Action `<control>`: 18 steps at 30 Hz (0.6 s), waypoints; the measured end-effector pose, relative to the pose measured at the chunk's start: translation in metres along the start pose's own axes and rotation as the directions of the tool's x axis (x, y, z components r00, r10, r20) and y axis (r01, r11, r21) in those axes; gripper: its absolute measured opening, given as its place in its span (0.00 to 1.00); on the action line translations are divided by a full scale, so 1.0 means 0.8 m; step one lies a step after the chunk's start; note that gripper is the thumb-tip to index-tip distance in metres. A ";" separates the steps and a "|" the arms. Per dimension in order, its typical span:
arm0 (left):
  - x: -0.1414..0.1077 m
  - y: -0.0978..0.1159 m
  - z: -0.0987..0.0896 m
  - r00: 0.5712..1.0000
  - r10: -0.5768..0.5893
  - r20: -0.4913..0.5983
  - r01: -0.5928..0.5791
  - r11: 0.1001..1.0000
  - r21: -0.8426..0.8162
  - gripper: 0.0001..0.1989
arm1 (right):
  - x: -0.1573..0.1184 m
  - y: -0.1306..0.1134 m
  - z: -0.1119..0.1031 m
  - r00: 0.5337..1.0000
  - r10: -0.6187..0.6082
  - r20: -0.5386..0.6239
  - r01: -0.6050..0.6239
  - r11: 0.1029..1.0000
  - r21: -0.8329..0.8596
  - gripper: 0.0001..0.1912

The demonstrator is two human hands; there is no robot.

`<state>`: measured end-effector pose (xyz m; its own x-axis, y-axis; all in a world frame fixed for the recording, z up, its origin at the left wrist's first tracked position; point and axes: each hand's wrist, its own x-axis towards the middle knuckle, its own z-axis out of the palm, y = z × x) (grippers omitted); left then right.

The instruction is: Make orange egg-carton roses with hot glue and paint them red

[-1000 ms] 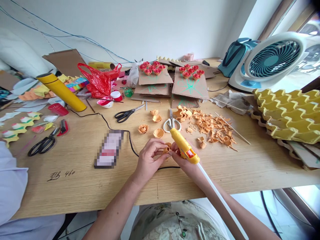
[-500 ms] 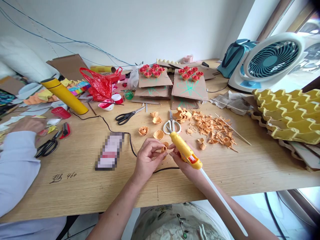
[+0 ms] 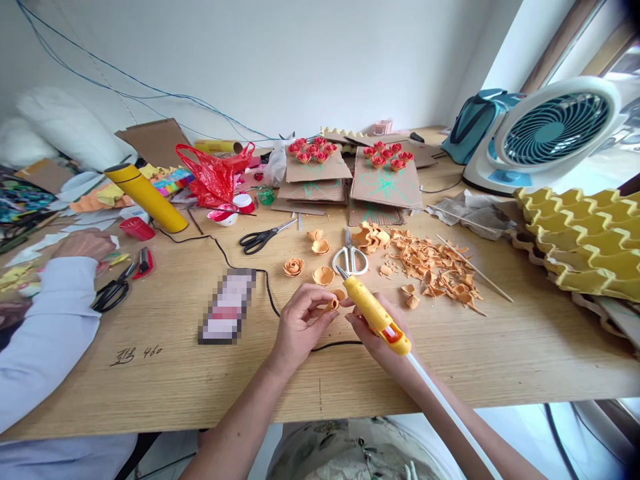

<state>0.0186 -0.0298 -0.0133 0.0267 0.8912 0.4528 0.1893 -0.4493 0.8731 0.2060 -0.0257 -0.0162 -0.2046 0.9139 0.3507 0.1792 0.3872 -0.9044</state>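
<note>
Between its thumb and fingers, my left hand (image 3: 300, 321) pinches a small rolled orange piece (image 3: 333, 305). My right hand (image 3: 383, 327) is wrapped round a yellow glue gun (image 3: 377, 315) with a long white stick out of its back; the nozzle points up and away, past the rolled piece. Just beyond my hands are orange petal cups (image 3: 324, 275) and a layered orange rose (image 3: 293, 267). White-handled scissors (image 3: 351, 260) lie behind the gun's tip. To the right spreads a heap of torn orange scraps (image 3: 430, 260).
Black scissors (image 3: 263, 239) and a phone-like blurred object (image 3: 229, 305) lie left of centre. A person's sleeve (image 3: 55, 327) reaches in at the left. Red flowers stand on cardboard (image 3: 387, 183) at the back. Yellow egg trays (image 3: 585, 240) and a fan (image 3: 550, 133) are at right.
The view has shifted, so the scene sits slightly lower and further right. My right hand's fingertips are a little further from the rolled piece. Both hands keep their hold.
</note>
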 end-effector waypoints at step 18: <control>-0.001 0.012 0.005 0.999 -0.035 0.002 0.035 0.999 0.021 0.06 | -0.004 0.009 -0.001 0.994 -0.090 -0.064 0.082 0.990 -0.110 0.06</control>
<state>0.0243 -0.0346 -0.0057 0.0222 0.9067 0.4213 0.2112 -0.4161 0.8844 0.2086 -0.0257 -0.0235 -0.1584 0.8813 0.4452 0.2668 0.4723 -0.8401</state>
